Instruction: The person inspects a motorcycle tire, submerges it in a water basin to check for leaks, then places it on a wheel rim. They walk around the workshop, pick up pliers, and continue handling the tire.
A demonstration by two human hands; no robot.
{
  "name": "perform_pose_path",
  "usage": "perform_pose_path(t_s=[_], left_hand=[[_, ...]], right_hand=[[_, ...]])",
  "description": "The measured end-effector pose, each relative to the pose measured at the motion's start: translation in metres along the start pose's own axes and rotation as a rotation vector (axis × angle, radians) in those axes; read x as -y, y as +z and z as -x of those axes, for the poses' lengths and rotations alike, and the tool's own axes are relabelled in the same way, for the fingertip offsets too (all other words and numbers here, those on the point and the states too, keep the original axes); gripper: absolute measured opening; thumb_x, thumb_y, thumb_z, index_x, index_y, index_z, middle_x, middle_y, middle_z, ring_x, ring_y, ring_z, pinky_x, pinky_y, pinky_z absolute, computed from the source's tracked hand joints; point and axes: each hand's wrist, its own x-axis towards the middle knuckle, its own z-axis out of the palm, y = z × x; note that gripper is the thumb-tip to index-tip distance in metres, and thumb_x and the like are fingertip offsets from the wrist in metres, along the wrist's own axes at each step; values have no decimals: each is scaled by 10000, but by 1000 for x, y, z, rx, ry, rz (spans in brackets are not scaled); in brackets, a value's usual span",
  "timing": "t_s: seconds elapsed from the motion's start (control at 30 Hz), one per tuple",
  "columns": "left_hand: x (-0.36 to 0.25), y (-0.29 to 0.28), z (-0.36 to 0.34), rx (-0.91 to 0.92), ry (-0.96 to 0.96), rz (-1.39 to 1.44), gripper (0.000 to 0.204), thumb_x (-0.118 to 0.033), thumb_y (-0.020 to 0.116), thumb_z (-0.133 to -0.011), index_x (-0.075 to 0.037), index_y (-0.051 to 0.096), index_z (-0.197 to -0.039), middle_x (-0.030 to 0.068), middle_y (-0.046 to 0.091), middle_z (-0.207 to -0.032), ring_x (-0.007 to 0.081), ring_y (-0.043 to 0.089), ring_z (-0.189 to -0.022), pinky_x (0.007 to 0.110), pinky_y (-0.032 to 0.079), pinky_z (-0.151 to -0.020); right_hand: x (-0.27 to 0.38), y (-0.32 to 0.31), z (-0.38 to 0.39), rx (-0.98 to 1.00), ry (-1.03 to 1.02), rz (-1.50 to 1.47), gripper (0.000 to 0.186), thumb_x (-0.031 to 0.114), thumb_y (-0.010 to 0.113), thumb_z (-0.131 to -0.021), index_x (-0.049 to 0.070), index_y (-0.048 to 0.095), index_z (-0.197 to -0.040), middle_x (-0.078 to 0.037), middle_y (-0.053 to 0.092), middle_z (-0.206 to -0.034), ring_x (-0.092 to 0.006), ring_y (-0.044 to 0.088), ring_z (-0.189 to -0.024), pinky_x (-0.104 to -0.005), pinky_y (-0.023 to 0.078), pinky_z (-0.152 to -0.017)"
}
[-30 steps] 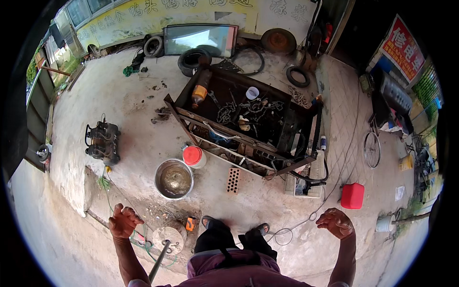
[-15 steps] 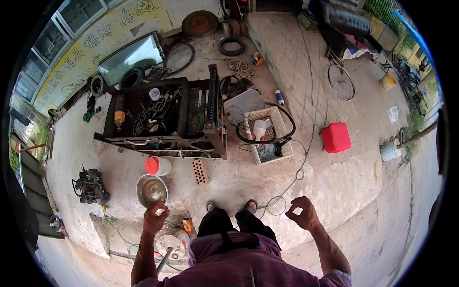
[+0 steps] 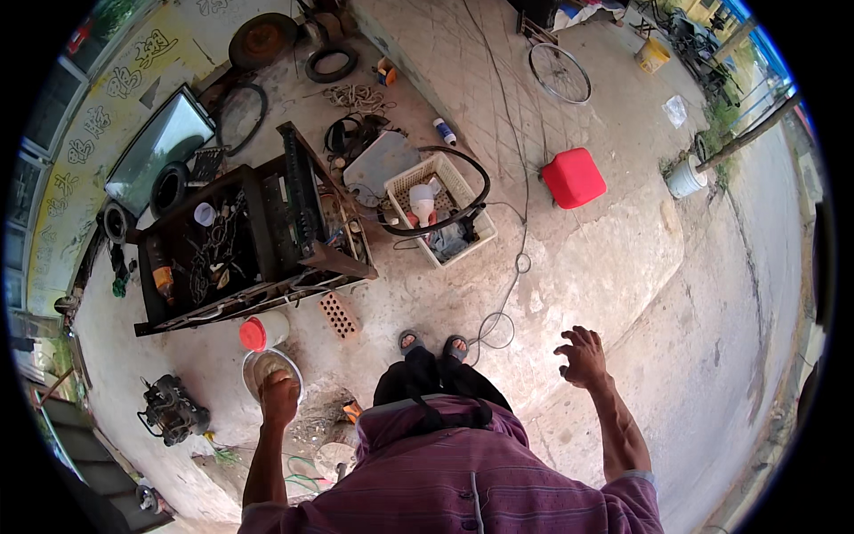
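Note:
My left hand (image 3: 279,397) hangs above the near side of a metal basin (image 3: 248,381), its fingers curled into a fist with nothing showing in it. Out to the right, over bare concrete, my right hand (image 3: 583,358) is open, fingers spread and slightly bent, touching nothing. The basin stands beside a white bucket with a red lid (image 3: 253,334). A brick with holes (image 3: 339,316) lies just beyond, to the right of the bucket.
A rusty metal workbench (image 3: 222,307) holding chains and a bottle stands ahead on the left. Beside it sits a cream plastic crate (image 3: 442,256) with an inner tube (image 3: 486,178) over it. A red container (image 3: 575,179), a loose cable (image 3: 519,267) and a black compressor-like machine (image 3: 173,410) are around me.
The view has turned and shifted. My left hand has gone from a thumb-and-finger ring to a fist; my right hand has opened from a similar ring into spread fingers.

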Motion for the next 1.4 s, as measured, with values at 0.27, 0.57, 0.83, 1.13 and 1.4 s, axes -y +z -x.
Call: perform_pose_path(t_s=[0.27, 0.57, 0.83, 1.13, 1.4], left_hand=[[-71, 97, -29, 80, 419, -625, 129, -86, 720, -807, -21, 661, -901, 126, 650, -1073, 254, 608, -1079, 349, 451, -954], [-196, 267, -53, 123, 547, -784, 143, -90, 722, -801, -21, 664, -912, 131, 630, -1148, 251, 594, -1125, 353, 441, -985], [-216, 420, -72, 270, 571, -688, 156, -102, 736, -805, -20, 657, -913, 136, 642, -1081, 263, 625, -1036, 361, 474, -916], [-267, 499, -92, 268, 395, -770, 278, -284, 718, -867, -60, 678, -1027, 114, 656, -1042, 269, 636, -1019, 365, 502, -879], [-368, 573, -179, 357, 576, -857, 340, -354, 679, -875, -55, 663, -1036, 138, 651, -1029, 311, 618, -1050, 396, 479, -892]], right_hand=[[42, -38, -10, -156, 287, -928, 211, 69, 812, -684, 94, 676, -842, -124, 598, -1261, -324, 487, -1273, -429, 410, -1041], [-26, -64, -48, -5, -60, -1162, 178, 83, 833, -624, 128, 733, -764, -106, 565, -1288, -346, 414, -1344, -465, 336, -1115], [-173, -91, -90, 67, -355, -1135, 220, 199, 813, -654, 123, 744, -849, -138, 550, -1311, -382, 398, -1341, -464, 360, -1103], [-269, -110, -177, 219, -604, -1106, 343, 323, 744, -733, 94, 744, -988, -146, 568, -1176, -290, 565, -1083, -384, 462, -938], [-367, -126, -295, 537, -640, -892, 381, 312, 798, -709, 158, 739, -1052, -84, 532, -1336, -250, 396, -1340, -385, 331, -1126]])
